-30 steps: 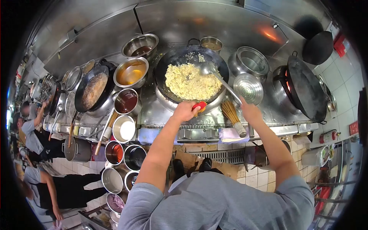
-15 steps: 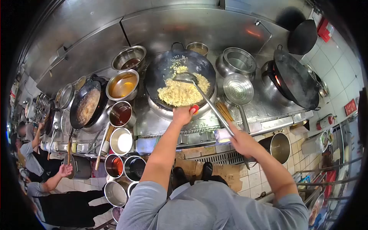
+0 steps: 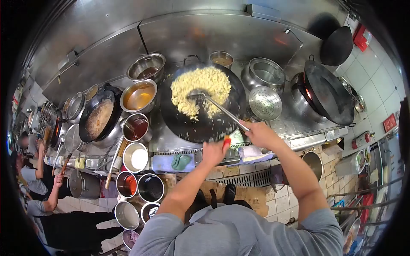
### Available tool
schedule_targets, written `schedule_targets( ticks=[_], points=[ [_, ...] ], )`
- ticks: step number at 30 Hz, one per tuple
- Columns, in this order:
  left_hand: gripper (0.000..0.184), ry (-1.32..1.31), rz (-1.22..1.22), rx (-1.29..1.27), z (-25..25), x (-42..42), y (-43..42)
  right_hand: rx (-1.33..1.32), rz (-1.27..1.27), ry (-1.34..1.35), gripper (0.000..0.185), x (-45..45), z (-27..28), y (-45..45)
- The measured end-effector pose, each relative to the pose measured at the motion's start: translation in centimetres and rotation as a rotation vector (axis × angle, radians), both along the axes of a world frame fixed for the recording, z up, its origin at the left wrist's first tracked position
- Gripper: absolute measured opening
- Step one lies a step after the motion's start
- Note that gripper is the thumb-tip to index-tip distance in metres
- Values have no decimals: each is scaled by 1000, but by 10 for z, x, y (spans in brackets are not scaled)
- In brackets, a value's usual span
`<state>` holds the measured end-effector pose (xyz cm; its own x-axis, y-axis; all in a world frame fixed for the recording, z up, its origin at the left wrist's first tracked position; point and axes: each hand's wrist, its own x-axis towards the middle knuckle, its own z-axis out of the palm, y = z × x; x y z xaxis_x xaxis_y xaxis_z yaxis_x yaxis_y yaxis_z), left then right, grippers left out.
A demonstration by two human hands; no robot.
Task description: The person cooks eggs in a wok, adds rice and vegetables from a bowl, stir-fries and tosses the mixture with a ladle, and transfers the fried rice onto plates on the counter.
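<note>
My left hand (image 3: pixel 215 152) is closed at the near edge of a large black wok (image 3: pixel 179 126), with something small and red (image 3: pixel 226 141) by the thumb. The handle itself is hidden under my fingers. Yellow, rice-like grains (image 3: pixel 203 79) are heaped over the wok's far half, and a few loose ones lie nearer. My right hand (image 3: pixel 260 133) grips the long metal handle of a ladle (image 3: pixel 197 94), whose bowl sits among the grains.
Left of the wok stand bowls of amber liquid (image 3: pixel 139 95) and dark sauce (image 3: pixel 136 127). A perforated strainer (image 3: pixel 265 103) and a steaming second wok (image 3: pixel 329 91) are at right. Two co-workers are at left, near another wok (image 3: pixel 100 117). A green cloth (image 3: pixel 181 161) lies on the front ledge.
The wok has come toward me, along with my left hand. The grains have shifted to its far side. My right hand has risen slightly, and the ladle bowl sits lower and further left.
</note>
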<state>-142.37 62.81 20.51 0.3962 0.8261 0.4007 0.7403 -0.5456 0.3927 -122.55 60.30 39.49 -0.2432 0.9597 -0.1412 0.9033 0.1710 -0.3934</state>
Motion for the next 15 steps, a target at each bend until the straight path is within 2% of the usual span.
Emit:
schedule_targets(
  ticks=[2,5,6,8,9,11,13,15],
  points=[
    [38,137,-143,-157,13,-23,-32,11,-84,-16,50,-16,6,-12],
    [38,180,-134,-105,58,-22,10,-30,-62,36,51,-13,16,-40],
    [42,115,-74,-211,63,-19,34,-30,-49,57,51,-7,22,-51],
    [47,80,-27,-350,70,-20,46,-189,-16,-44,52,4,83,-74],
    [49,148,-74,-375,80,-21,40,-254,11,-96,51,14,113,-85],
    [49,244,-163,-408,126,-29,14,-356,75,-189,50,36,150,-95],
    [43,138,-151,-268,154,-28,25,-374,88,-272,50,33,171,-91],
    [40,64,-123,-117,150,-18,42,-278,103,-230,49,29,141,-63]
  ],
)
